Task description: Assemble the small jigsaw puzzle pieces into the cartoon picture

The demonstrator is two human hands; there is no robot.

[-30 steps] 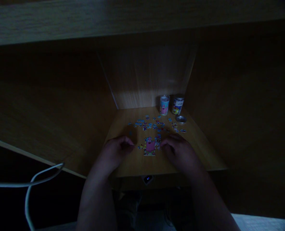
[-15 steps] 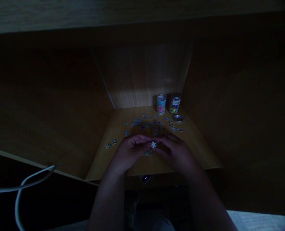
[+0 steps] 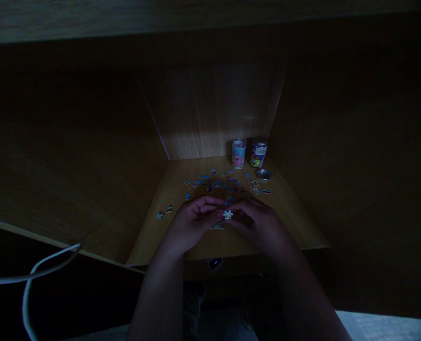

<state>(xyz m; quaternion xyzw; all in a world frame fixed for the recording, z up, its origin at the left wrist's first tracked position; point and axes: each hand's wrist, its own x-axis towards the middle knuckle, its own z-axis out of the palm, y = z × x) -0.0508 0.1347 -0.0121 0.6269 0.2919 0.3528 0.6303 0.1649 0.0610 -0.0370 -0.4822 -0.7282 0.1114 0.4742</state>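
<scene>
A pale jigsaw puzzle piece (image 3: 228, 215) is pinched between my two hands, above the near part of the wooden surface. My left hand (image 3: 199, 218) grips its left side with thumb and fingers. At its right side, the curled fingertips of my right hand (image 3: 256, 219) close around it. Beneath the fingers lies a joined, coloured patch of puzzle (image 3: 216, 226), mostly covered by my hands. Beyond them, several loose puzzle pieces (image 3: 215, 183) are scattered over the surface. Two more pieces (image 3: 160, 215) lie apart on the left.
A clear-topped printed canister (image 3: 238, 156) and a metal-lidded tin (image 3: 258, 154) stand at the back right. In front of them is a round metal lid (image 3: 263, 175). Wooden panels enclose the surface (image 3: 288, 222). A white cable (image 3: 31, 279) hangs at the lower left.
The puzzle piece between my fingertips has turned slightly and shows more of its pale face. My right fingers have shifted a little around it. The pieces on the surface stay put.
</scene>
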